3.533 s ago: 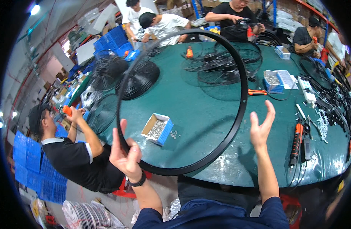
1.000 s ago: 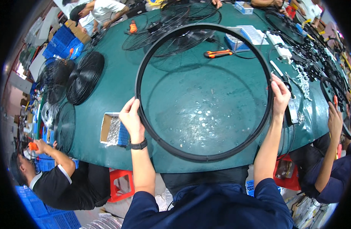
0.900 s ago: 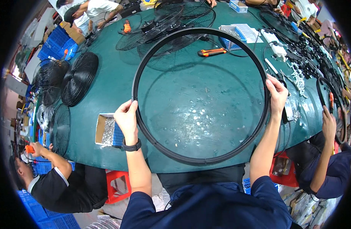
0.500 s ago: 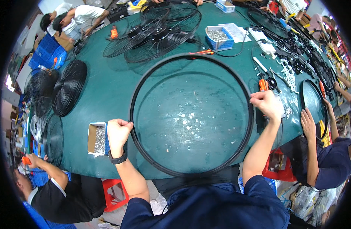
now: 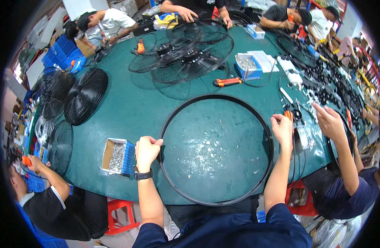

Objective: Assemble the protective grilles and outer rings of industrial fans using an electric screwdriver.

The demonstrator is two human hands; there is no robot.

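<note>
A large black ring (image 5: 216, 97) lies at the near middle of the green table, its near edge by my body. At its left rim, my left hand (image 5: 147, 152) is closed, thumb tip against the rim; a watch is on that wrist. My right hand (image 5: 283, 131) is curled just beyond the right rim, with a slight gap showing; its inner fingers are hidden. Just behind it is an orange-handled tool (image 5: 288, 114). To the left of my left hand stands a blue-and-white box of small metal parts (image 5: 116, 156).
Black fan grilles (image 5: 190, 58) stand at the far middle, others (image 5: 85, 97) at the left. Orange-handled pliers (image 5: 227, 82) and another parts box (image 5: 248, 66) lie behind the ring. Black parts (image 5: 336, 80) cover the right side. A co-worker's hand (image 5: 331, 122) reaches in there.
The ring has come down lower toward the table. My right hand has moved slightly away from its rim. The co-worker on my right has lifted a hand over the table.
</note>
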